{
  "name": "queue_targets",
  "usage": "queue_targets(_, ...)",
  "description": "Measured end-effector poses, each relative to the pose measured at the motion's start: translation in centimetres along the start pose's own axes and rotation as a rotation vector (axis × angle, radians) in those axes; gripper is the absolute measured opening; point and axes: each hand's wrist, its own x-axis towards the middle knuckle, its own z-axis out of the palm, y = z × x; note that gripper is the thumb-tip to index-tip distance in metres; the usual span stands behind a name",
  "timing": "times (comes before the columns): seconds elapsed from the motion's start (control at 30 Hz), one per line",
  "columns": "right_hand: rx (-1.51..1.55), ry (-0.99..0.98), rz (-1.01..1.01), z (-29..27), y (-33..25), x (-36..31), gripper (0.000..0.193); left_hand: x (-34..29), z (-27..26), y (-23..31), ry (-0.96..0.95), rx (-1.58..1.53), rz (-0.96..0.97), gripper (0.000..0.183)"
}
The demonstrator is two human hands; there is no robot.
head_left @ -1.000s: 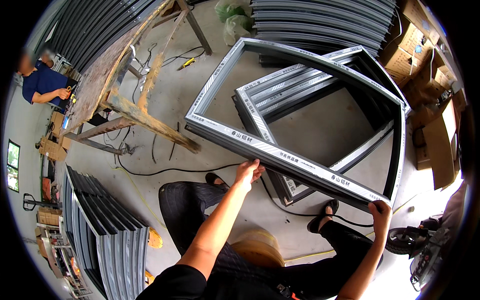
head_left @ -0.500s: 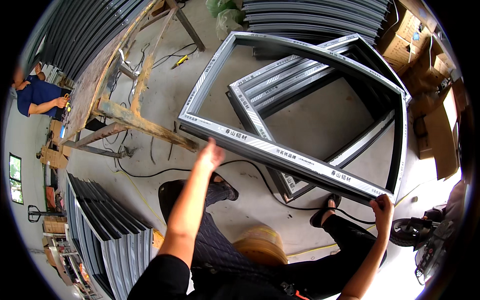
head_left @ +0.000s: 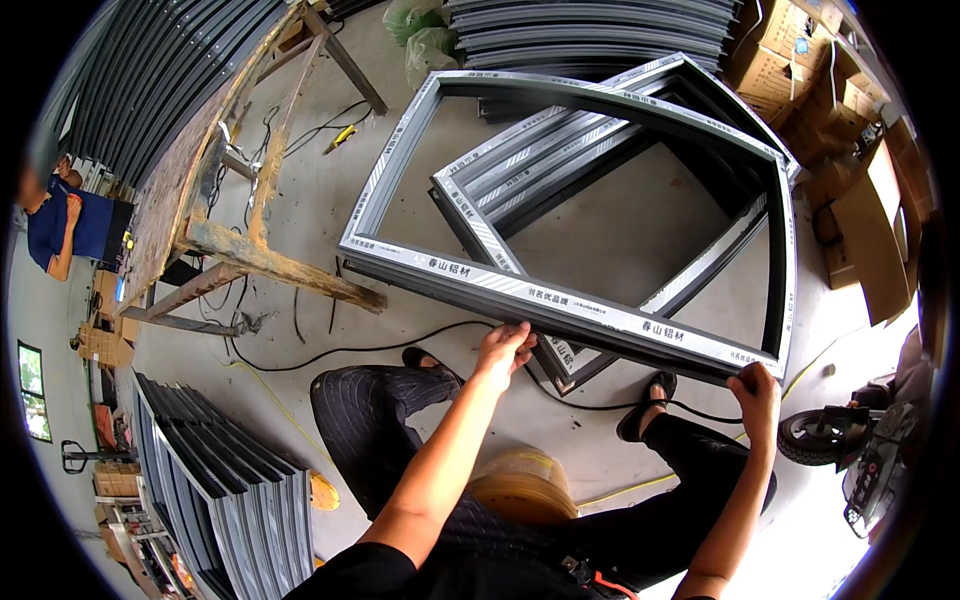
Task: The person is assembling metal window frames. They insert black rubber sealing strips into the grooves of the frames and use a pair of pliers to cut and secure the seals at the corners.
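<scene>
A grey-and-black metal window frame, covered with printed protective film, lies tilted in front of me on top of other frames. My right hand is closed at its near right corner, fingers curled over the edge. Just below the middle of the near bar is my left hand, its fingers curled together against the dark lower edge; whatever they might hold is hidden. Underneath, a second frame sits turned at an angle, with more frame bars beneath it.
A rusty worktable stands at the left, a person in blue beyond it. Stacked dark profiles are at lower left, more profiles at the back. A yellow bucket, black cable, cartons and a wheeled vehicle surround me.
My left hand has moved right along the near bar, toward its middle. My right hand stays at the corner. The view has shifted slightly, and the person in blue has changed arm position.
</scene>
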Motion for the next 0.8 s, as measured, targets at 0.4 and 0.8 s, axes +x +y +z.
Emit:
queue_targets(0.4,-0.087,0.001,-0.069,0.3,-0.3,-0.2,0.021,0.6,1.5,-1.3,0.068,-0.003,0.075,0.026)
queue_targets(0.8,-0.360,0.079,-0.240,2.6,-2.6,2.0,0.032,2.1,-1.4,1.1,0.190,-0.061,0.112,0.025)
